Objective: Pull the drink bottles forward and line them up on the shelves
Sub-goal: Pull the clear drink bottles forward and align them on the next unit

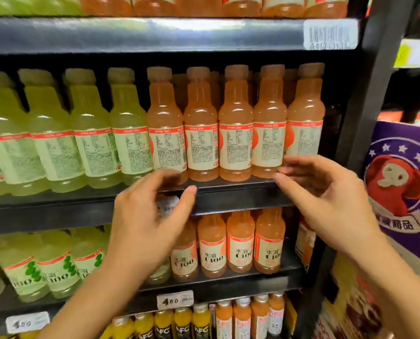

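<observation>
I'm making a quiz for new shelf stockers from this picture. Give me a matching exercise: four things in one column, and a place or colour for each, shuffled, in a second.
Things
1. left hand
2. right hand
3. green bottles
4. purple poster

Descriptions
A. left part of the middle shelf
B. by the rightmost orange bottles
C. right of the black upright
D. in front of the shelf edge, holding nothing

Pairs: 1-D, 2-B, 3-A, 4-C

Middle shelf (228,185): orange bottles (236,123) in a front row, back labels outward; green bottles (91,128) to their left
Left hand (150,216): fingers relaxed, before the shelf edge; holding nothing
Right hand (326,192): fingers spread, fingertips near the rightmost orange bottles' bases
</observation>
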Action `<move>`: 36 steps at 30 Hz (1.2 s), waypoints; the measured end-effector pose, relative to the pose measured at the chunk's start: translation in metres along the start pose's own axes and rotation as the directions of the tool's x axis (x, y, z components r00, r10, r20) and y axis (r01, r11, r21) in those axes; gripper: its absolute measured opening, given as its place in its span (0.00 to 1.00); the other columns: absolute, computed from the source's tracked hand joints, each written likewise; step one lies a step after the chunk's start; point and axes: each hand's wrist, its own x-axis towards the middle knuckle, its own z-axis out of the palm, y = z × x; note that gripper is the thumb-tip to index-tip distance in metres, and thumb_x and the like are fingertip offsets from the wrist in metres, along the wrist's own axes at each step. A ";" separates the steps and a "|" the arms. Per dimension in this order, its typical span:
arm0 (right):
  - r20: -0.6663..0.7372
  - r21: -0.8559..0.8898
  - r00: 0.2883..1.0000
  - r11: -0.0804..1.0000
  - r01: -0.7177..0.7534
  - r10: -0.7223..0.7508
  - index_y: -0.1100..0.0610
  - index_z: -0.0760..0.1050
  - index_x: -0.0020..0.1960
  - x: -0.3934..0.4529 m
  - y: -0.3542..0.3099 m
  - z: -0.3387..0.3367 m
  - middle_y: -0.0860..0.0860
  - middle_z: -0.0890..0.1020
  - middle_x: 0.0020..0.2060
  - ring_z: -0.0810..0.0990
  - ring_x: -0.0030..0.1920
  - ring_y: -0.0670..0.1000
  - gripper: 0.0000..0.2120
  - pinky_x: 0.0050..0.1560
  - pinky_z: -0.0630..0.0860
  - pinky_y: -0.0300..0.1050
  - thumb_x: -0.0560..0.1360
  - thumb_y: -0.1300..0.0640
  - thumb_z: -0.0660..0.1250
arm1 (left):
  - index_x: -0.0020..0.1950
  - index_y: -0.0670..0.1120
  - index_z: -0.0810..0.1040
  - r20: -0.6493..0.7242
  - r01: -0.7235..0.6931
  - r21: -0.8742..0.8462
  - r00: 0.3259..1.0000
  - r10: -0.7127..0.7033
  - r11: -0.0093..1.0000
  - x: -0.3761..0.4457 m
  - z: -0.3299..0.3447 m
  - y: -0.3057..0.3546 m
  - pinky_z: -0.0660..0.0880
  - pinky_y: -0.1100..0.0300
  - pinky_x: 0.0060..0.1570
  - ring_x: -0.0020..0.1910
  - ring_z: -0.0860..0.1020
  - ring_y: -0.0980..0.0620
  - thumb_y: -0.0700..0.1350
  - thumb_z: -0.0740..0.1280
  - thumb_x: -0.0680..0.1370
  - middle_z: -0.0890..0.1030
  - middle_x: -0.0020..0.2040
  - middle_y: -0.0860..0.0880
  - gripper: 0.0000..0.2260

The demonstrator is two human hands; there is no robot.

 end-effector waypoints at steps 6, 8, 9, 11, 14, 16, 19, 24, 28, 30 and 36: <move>-0.059 -0.127 0.984 0.979 0.159 -0.168 0.49 0.80 0.55 0.067 -0.045 0.015 0.40 0.83 0.44 0.81 0.45 0.37 0.17 0.46 0.77 0.29 0.70 0.43 0.75 | 0.56 0.50 0.79 -0.166 -0.056 0.110 0.983 0.074 0.992 0.076 -0.028 0.011 0.76 0.58 0.50 0.49 0.80 0.56 0.54 0.70 0.75 0.82 0.49 0.54 0.13; -0.078 -0.171 0.979 0.970 0.171 -0.186 0.50 0.80 0.55 0.087 -0.055 0.024 0.41 0.82 0.42 0.81 0.43 0.38 0.18 0.45 0.77 0.30 0.70 0.41 0.75 | 0.57 0.47 0.79 -0.203 -0.050 0.161 0.976 0.083 0.986 0.098 -0.032 0.016 0.76 0.55 0.53 0.50 0.80 0.51 0.53 0.70 0.75 0.83 0.51 0.51 0.15; -0.086 -0.194 0.976 0.964 0.181 -0.201 0.51 0.80 0.55 0.097 -0.060 0.029 0.41 0.81 0.42 0.80 0.42 0.38 0.19 0.44 0.76 0.30 0.69 0.41 0.75 | 0.58 0.46 0.79 -0.214 -0.043 0.190 0.973 0.084 0.981 0.108 -0.033 0.017 0.76 0.54 0.54 0.51 0.80 0.49 0.53 0.70 0.75 0.83 0.52 0.49 0.16; -0.126 -0.248 0.968 0.952 0.180 -0.216 0.51 0.78 0.53 0.115 -0.066 0.036 0.41 0.80 0.40 0.79 0.41 0.37 0.20 0.41 0.73 0.28 0.69 0.40 0.75 | 0.56 0.44 0.79 -0.222 -0.023 0.235 0.972 0.077 0.972 0.123 -0.035 0.019 0.74 0.55 0.49 0.48 0.80 0.46 0.53 0.70 0.75 0.82 0.48 0.46 0.16; -0.173 -0.320 0.960 0.934 0.157 -0.221 0.54 0.78 0.48 0.132 -0.068 0.046 0.47 0.81 0.39 0.79 0.40 0.45 0.21 0.41 0.77 0.40 0.68 0.38 0.74 | 0.44 0.46 0.74 -0.234 0.022 0.239 0.972 0.036 0.971 0.139 -0.036 0.020 0.65 0.61 0.30 0.34 0.73 0.54 0.53 0.70 0.75 0.75 0.35 0.51 0.12; -0.178 -0.391 0.954 0.907 0.155 -0.240 0.56 0.75 0.43 0.135 -0.065 0.053 0.49 0.78 0.35 0.77 0.38 0.49 0.22 0.36 0.72 0.44 0.68 0.37 0.73 | 0.40 0.46 0.72 -0.222 0.056 0.216 0.975 -0.007 0.975 0.145 -0.035 0.019 0.61 0.64 0.28 0.33 0.71 0.58 0.53 0.70 0.75 0.73 0.33 0.53 0.13; -0.188 -0.457 0.956 0.882 0.120 -0.227 0.57 0.71 0.41 0.134 -0.061 0.060 0.51 0.75 0.34 0.76 0.38 0.53 0.24 0.36 0.66 0.43 0.69 0.37 0.73 | 0.36 0.45 0.69 -0.183 0.079 0.224 0.982 -0.038 0.971 0.151 -0.031 0.014 0.60 0.61 0.27 0.31 0.70 0.55 0.53 0.70 0.75 0.72 0.31 0.50 0.16; -0.180 -0.486 0.968 0.871 0.068 -0.176 0.59 0.74 0.46 0.148 -0.067 0.063 0.55 0.79 0.41 0.78 0.45 0.56 0.23 0.42 0.75 0.50 0.68 0.40 0.74 | 0.33 0.46 0.66 -0.138 0.096 0.190 0.988 -0.070 0.977 0.160 -0.025 0.009 0.58 0.62 0.25 0.30 0.68 0.57 0.51 0.72 0.74 0.70 0.30 0.50 0.18; -0.170 -0.540 0.968 0.839 0.064 -0.184 0.58 0.71 0.42 0.147 -0.071 0.067 0.55 0.77 0.39 0.78 0.42 0.57 0.21 0.42 0.78 0.53 0.67 0.42 0.76 | 0.32 0.45 0.66 -0.150 0.114 0.169 0.985 -0.089 0.979 0.164 -0.024 0.005 0.59 0.60 0.25 0.30 0.68 0.56 0.47 0.72 0.74 0.70 0.30 0.48 0.18; -0.162 -0.542 0.969 0.837 0.071 -0.187 0.58 0.72 0.42 0.147 -0.071 0.067 0.56 0.78 0.40 0.79 0.43 0.58 0.20 0.42 0.78 0.52 0.67 0.45 0.76 | 0.32 0.45 0.67 -0.154 0.128 0.184 0.983 -0.100 0.975 0.164 -0.024 0.005 0.59 0.61 0.25 0.30 0.68 0.56 0.48 0.73 0.74 0.71 0.30 0.48 0.18; -0.129 -0.510 0.976 0.856 0.088 -0.178 0.55 0.64 0.33 0.151 -0.066 0.063 0.53 0.73 0.32 0.76 0.38 0.58 0.18 0.35 0.67 0.46 0.69 0.51 0.74 | 0.30 0.46 0.66 -0.172 0.120 0.222 0.982 -0.082 0.968 0.167 -0.027 0.007 0.58 0.64 0.26 0.29 0.68 0.57 0.48 0.76 0.72 0.71 0.29 0.50 0.20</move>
